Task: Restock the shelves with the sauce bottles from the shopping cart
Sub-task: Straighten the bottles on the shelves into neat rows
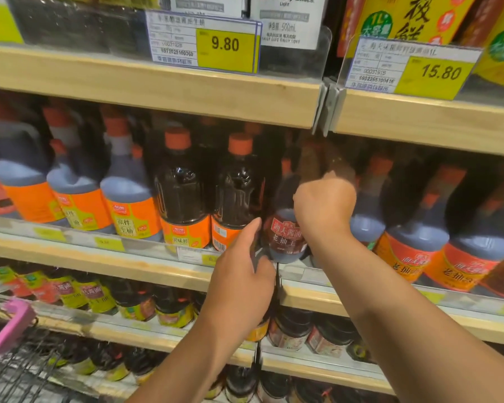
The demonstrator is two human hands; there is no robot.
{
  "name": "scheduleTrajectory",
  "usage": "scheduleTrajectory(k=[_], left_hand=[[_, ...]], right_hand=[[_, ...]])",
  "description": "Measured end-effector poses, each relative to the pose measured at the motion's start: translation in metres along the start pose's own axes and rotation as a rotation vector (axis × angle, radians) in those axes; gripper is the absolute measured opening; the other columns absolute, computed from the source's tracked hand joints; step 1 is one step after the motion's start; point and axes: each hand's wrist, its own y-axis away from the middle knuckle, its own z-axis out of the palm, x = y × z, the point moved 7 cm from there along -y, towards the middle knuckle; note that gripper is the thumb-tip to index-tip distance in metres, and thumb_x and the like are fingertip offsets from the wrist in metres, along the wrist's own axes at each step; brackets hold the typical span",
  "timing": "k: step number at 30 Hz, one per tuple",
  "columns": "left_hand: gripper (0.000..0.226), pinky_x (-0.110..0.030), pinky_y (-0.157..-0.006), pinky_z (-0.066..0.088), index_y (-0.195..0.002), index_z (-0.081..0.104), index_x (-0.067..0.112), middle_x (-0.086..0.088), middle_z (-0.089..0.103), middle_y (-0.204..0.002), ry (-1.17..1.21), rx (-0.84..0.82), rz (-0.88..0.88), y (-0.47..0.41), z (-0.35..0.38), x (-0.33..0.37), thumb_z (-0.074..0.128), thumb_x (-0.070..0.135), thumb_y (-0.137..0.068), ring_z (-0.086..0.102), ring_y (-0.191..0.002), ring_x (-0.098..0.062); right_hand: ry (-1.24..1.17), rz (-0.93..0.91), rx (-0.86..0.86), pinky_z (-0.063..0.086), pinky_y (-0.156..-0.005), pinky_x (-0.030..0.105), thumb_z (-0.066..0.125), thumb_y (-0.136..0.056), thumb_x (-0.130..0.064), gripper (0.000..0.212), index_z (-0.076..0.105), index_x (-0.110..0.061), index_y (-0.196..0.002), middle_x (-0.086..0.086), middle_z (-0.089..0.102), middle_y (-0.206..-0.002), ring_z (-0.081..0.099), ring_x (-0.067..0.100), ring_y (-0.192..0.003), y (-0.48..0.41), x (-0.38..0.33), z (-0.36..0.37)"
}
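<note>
Am seating dark-label sauce bottle (287,237) at middle shelf (146,258) front, 6 o'clock of price tags. Right hand (325,205) gripping its shoulder; left hand (242,274) open, steadying base. Am judging: keep upright, label outward, slide back.

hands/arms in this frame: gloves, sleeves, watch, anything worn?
Nothing worn that shows. The left hand and right hand are bare, with no gloves and no rings visible. Both forearms are bare to the bottom edge of the frame: no sleeve cuffs, watch, bracelet or wristband in view. No markers or cables on them. Anything worn above the forearms is out of frame.
</note>
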Motion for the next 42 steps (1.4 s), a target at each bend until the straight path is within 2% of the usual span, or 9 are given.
scheduleTrajectory(k=[6, 10, 16, 19, 22, 31, 38, 40, 42], left_hand=[[0.068, -0.028, -0.118, 0.034, -0.155, 0.029, 0.040, 0.028, 0.041, -0.147, -0.036, 0.021, 0.043, 0.004, -0.006, 0.013, 0.062, 0.023, -0.098, 0.035, -0.139, 0.005], [0.077, -0.034, -0.116, 0.040, -0.156, 0.025, 0.041, 0.023, 0.042, -0.151, -0.159, 0.007, 0.094, 0.005, 0.000, 0.023, 0.069, 0.037, -0.093, 0.039, -0.141, -0.001], [0.088, -0.025, -0.082, 0.057, -0.157, 0.010, 0.039, 0.029, 0.010, -0.160, -0.410, 0.109, 0.210, 0.007, 0.001, 0.045, 0.067, 0.047, -0.091, 0.064, -0.089, 0.004], [0.087, -0.033, -0.073, 0.060, -0.153, 0.015, 0.042, 0.016, 0.036, -0.148, -0.339, 0.138, 0.236, -0.003, 0.002, 0.053, 0.072, 0.045, -0.088, 0.066, -0.073, -0.001], [0.071, -0.040, -0.064, 0.059, -0.137, 0.030, 0.042, 0.008, 0.058, -0.113, -0.318, 0.139, 0.261, -0.012, 0.010, 0.057, 0.077, 0.040, -0.084, 0.068, -0.075, -0.015], [0.054, -0.038, -0.067, 0.050, -0.109, 0.045, 0.023, 0.006, 0.046, -0.107, -0.424, 0.303, 0.215, -0.017, 0.022, 0.064, 0.082, 0.047, -0.077, 0.060, -0.082, -0.020], [0.062, -0.041, -0.071, 0.053, -0.124, 0.041, 0.028, 0.007, 0.049, -0.115, -0.346, 0.339, 0.221, -0.011, 0.027, 0.062, 0.081, 0.043, -0.078, 0.066, -0.081, -0.010], [0.082, -0.038, -0.071, 0.051, -0.146, 0.029, 0.029, -0.004, 0.050, -0.137, -0.319, 0.384, 0.253, 0.001, 0.025, 0.064, 0.078, 0.039, -0.082, 0.065, -0.081, 0.005], [0.084, -0.045, -0.069, 0.055, -0.154, 0.024, 0.029, -0.002, 0.035, -0.154, -0.272, 0.455, 0.333, 0.020, 0.022, 0.070, 0.073, 0.034, -0.086, 0.067, -0.076, -0.010]], right_hand=[[-0.076, -0.087, 0.128, 0.053, -0.084, 0.046, 0.055, -0.097, -0.043, 0.033, 0.069, -0.016, -0.111, 0.013, 0.071, -0.105, 0.064, 0.037, -0.099, 0.011, -0.010, -0.012], [-0.020, -0.095, -0.012, 0.058, -0.076, 0.047, 0.050, -0.090, -0.038, 0.028, 0.065, -0.015, -0.083, 0.002, 0.072, -0.071, 0.070, 0.021, -0.071, 0.011, 0.000, -0.015], [0.134, -0.298, 0.154, 0.055, -0.063, 0.048, 0.058, -0.095, -0.044, 0.026, 0.045, -0.024, -0.107, -0.005, 0.047, -0.105, 0.065, 0.014, -0.071, 0.025, 0.026, -0.084], [0.199, -0.154, 0.085, 0.056, -0.075, 0.048, 0.051, -0.086, -0.060, 0.047, 0.045, -0.026, -0.117, 0.006, 0.064, -0.101, 0.069, 0.026, -0.085, 0.003, 0.052, -0.085], [0.200, -0.170, 0.050, 0.057, -0.077, 0.045, 0.049, -0.084, -0.067, 0.054, 0.046, -0.032, -0.125, 0.008, 0.070, -0.098, 0.070, 0.030, -0.089, -0.006, 0.053, -0.081], [0.461, -0.220, -0.055, 0.056, -0.071, 0.049, 0.065, -0.082, -0.066, 0.083, 0.027, -0.029, -0.145, 0.007, 0.067, -0.093, 0.065, 0.036, -0.090, -0.004, 0.066, -0.084], [0.523, -0.299, -0.122, 0.053, -0.073, 0.046, 0.055, -0.093, -0.059, 0.050, 0.041, -0.025, -0.126, 0.004, 0.055, -0.118, 0.063, 0.034, -0.100, 0.006, 0.069, -0.085], [0.425, -0.381, -0.112, 0.055, -0.069, 0.044, 0.058, -0.094, -0.053, 0.052, 0.037, -0.030, -0.136, -0.006, 0.046, -0.130, 0.065, 0.022, -0.093, 0.019, 0.070, -0.099], [0.308, -0.422, -0.033, 0.055, -0.064, 0.038, 0.063, -0.094, -0.042, 0.051, 0.042, -0.030, -0.138, -0.014, 0.043, -0.135, 0.064, 0.009, -0.077, 0.029, 0.082, -0.129]])
